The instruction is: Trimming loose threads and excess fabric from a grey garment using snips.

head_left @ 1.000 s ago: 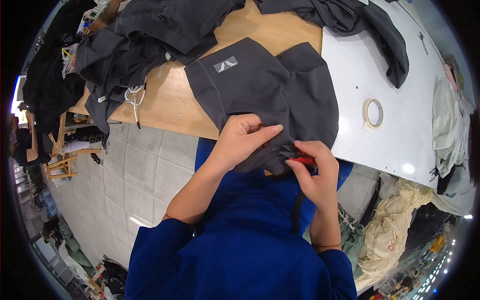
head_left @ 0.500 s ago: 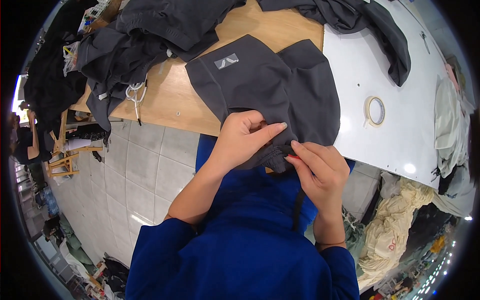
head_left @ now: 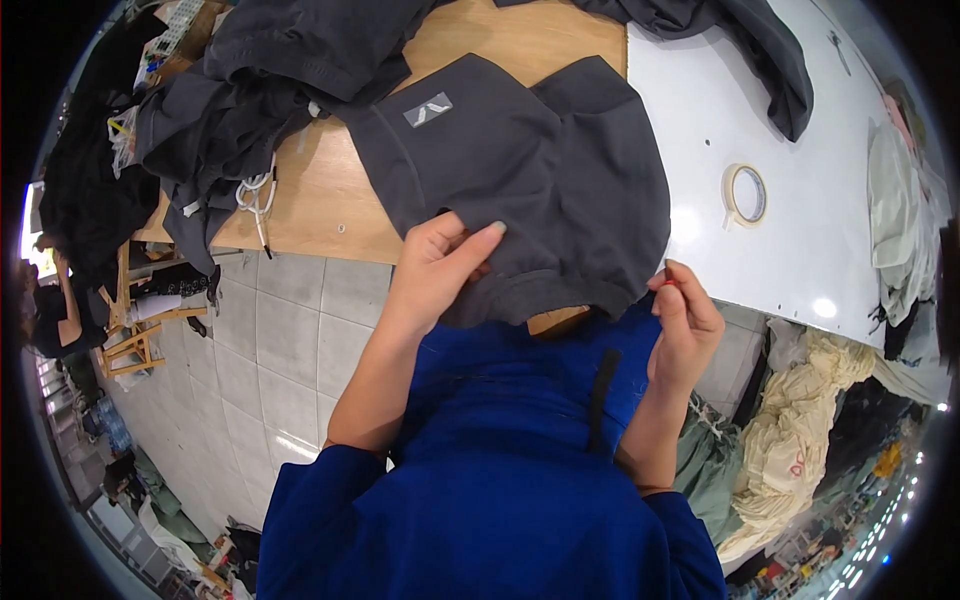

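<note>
Table (head_left: 800,230): landmark. Garment (head_left: 540,170): dark grey, spread at the table's near edge. Left hand (head_left: 435,270): pinches the garment's hem. Right hand (head_left: 685,325): off the table's edge, closed on a small red item (head_left: 668,283). Tape roll (head_left: 745,193): on the table's white part.

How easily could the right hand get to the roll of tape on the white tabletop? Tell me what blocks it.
Probably yes: the right hand is off the dark garment, and bare white tabletop lies between it and the tape roll, though its fingers pinch something small and red.

Left hand (head_left: 435,270) pinching dark garment (head_left: 540,170) hem, right hand (head_left: 685,320) beside (closed on something red)
</note>
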Tool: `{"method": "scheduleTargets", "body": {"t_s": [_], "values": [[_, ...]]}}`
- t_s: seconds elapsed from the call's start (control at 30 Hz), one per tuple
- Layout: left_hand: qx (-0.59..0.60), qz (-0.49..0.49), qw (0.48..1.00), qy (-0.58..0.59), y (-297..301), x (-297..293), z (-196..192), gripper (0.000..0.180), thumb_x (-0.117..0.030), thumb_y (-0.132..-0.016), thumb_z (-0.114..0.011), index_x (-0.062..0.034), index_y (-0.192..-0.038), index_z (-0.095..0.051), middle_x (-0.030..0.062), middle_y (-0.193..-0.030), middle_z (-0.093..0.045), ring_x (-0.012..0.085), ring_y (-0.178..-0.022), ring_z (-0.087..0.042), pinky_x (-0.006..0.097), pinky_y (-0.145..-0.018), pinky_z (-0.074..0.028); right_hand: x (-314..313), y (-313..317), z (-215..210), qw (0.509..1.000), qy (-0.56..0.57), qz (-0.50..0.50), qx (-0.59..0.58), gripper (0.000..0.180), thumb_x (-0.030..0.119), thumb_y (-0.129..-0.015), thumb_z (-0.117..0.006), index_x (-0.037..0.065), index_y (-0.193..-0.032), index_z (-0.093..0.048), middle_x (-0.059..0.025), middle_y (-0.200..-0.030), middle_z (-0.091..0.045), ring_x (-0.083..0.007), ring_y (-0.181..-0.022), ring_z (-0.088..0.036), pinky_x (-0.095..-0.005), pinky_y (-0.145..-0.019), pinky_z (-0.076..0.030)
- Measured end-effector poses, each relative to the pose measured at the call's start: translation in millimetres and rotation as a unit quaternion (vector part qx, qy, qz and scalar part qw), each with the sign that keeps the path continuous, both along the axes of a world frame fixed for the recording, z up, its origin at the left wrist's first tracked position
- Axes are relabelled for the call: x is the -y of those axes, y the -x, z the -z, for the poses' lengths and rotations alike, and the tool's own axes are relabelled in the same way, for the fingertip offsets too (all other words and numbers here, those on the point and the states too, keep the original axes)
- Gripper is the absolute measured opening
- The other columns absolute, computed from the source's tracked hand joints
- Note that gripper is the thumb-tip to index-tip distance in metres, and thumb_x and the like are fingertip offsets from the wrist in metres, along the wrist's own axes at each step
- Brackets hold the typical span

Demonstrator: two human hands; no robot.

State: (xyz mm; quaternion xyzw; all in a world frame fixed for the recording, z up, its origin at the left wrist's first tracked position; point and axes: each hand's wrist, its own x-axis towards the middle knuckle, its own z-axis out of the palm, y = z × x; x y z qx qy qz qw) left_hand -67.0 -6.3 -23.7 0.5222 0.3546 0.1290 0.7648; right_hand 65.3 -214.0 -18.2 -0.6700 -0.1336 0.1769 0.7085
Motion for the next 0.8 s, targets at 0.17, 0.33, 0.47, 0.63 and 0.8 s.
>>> {"method": "scheduleTargets", "body": {"t_s": [0.17,0.33,0.47,0.63,0.8], "values": [[-0.004,-0.05,0.998,0.03,15.4,-6.2,20.1,0.019,-0.021,-0.09,-0.06,-0.0059,-0.1,-0.065,-0.0056,-0.074,-0.06,0.0018,-0.063,-0.048,0.016,-0.059,-0.038,1.6,-16.8,7.2,0.995,-0.025,0.082,-0.058,0.032,0.01,-0.095,-0.048,-0.001,-0.125,-0.048,-0.0034,-0.09,-0.056,-0.0027,-0.065,-0.042,-0.0163,-0.053,-0.032],[-0.029,-0.029,0.999,0.03,26.0,-11.7,29.5,0.019,-0.02,-0.092,-0.056,-0.0062,-0.104,-0.063,-0.0033,-0.079,-0.061,0.0033,-0.069,-0.052,0.018,-0.065,-0.041,-8.1,-23.5,13.0,0.994,-0.029,0.062,-0.089,0.036,0.014,-0.097,-0.045,0.003,-0.131,-0.042,0.0001,-0.088,-0.05,-0.0016,-0.064,-0.038,-0.016,-0.053,-0.031],[-0.018,-0.057,0.998,0.008,29.4,-10.7,28.2,0.022,-0.022,-0.095,-0.051,-0.0058,-0.106,-0.06,-0.001,-0.085,-0.061,0.0046,-0.075,-0.055,0.02,-0.069,-0.044,-36.9,-24.2,30.1,0.996,0.092,-0.02,0.003,0.038,0.015,-0.097,-0.044,0.004,-0.133,-0.04,0.0021,-0.088,-0.047,-0.0017,-0.066,-0.036,-0.0156,-0.057,-0.032],[-0.049,-0.139,0.989,-0.033,58.7,-22.5,31.3,0.024,-0.023,-0.096,-0.048,-0.0045,-0.109,-0.057,0.0012,-0.088,-0.06,0.0068,-0.075,-0.053,0.021,-0.067,-0.043,-61.0,-33.3,51.5,0.984,0.114,-0.079,0.108,0.032,0.008,-0.092,-0.053,0.0,-0.121,-0.045,-0.0096,-0.102,-0.056,-0.0091,-0.085,-0.054,-0.0229,-0.074,-0.046],[-0.144,-0.16,0.929,-0.301,79.1,-25.0,64.2,0.031,-0.028,-0.092,-0.054,-0.0032,-0.111,-0.056,0.0068,-0.093,-0.059,0.0168,-0.079,-0.055,0.028,-0.071,-0.044,-59.6,-36.5,54.4,0.997,0.072,-0.016,-0.009,0.034,0.007,-0.091,-0.055,0.002,-0.119,-0.037,-0.0094,-0.09,-0.059,-0.0109,-0.07,-0.058,-0.0196,-0.058,-0.044]]}}
